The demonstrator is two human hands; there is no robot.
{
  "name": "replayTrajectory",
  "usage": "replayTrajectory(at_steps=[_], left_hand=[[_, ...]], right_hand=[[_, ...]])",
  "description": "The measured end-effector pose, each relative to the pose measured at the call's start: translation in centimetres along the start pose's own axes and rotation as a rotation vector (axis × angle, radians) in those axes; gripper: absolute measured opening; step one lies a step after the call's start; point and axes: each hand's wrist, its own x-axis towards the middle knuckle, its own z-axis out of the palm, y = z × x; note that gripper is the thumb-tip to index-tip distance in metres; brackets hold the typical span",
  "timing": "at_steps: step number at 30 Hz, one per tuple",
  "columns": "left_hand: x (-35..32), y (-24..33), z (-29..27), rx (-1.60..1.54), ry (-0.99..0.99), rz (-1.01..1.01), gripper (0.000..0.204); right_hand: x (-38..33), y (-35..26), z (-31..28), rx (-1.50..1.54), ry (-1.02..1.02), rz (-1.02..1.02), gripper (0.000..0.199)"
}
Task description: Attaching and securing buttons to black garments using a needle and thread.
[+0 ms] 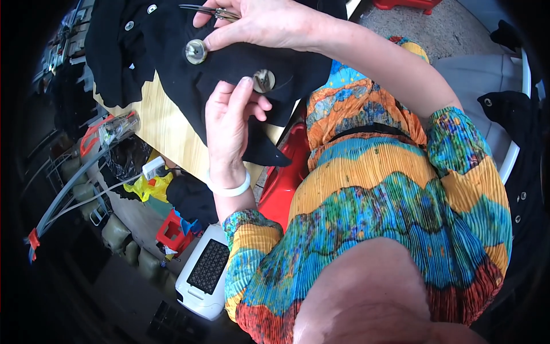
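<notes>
Black cloth [177, 86] lies spread over a light wooden table [172, 132]. Two large round marbled buttons are on it: one button [196, 51] by my right thumb, and another button [263, 81] just beside the fingertips of my left hand. In my right hand [252, 26] is a small pair of scissors [220, 13], its blades pointing left. My left hand [228, 117], with a white bangle on the wrist, has its thumb and fingers drawn together; whatever is between them is too small to make out.
Small pale buttons [129, 26] sit on the cloth at the far left. Beside the table are a red stool [283, 183], a yellow plastic bag [152, 186], a small red stool [173, 232] and a white appliance with a black grille [209, 266]. A grey plastic surface [487, 77] stands at the right.
</notes>
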Motion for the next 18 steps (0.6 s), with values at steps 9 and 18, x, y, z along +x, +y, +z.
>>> replayTrajectory(at_steps=[9,18], left_hand=[[-0.7,-0.5,-0.3,-0.413,0.043,0.049,0.019],[-0.5,-0.4,0.9,-0.281,0.105,0.156,0.018]], right_hand=[[-4.7,-2.1,-0.9,-0.565,0.261,0.119,0.043],[-9.4,-1.2,-1.3,-0.823,0.067,-0.265,0.022]])
